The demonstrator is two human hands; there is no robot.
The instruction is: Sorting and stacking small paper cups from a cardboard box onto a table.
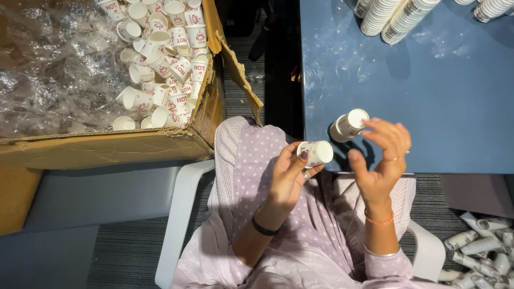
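Holding a small paper cup [316, 153] on its side, your left hand [289, 174] pinches it between thumb and fingers. At two o'clock from it, your right hand [381, 155] fingertips grip a second cup [349, 125] over the blue table [455, 107]. Loose cups fill the cardboard box [160, 142] at ten o'clock.

head view, steeply downward, close

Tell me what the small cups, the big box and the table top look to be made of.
Cup in the left hand, cup: seemingly paper, matte white with red print and a rolled rim. Box: brown corrugated cardboard, with a torn flap edge. Table top: smooth blue, probably laminate, with faint sheen and smudges.
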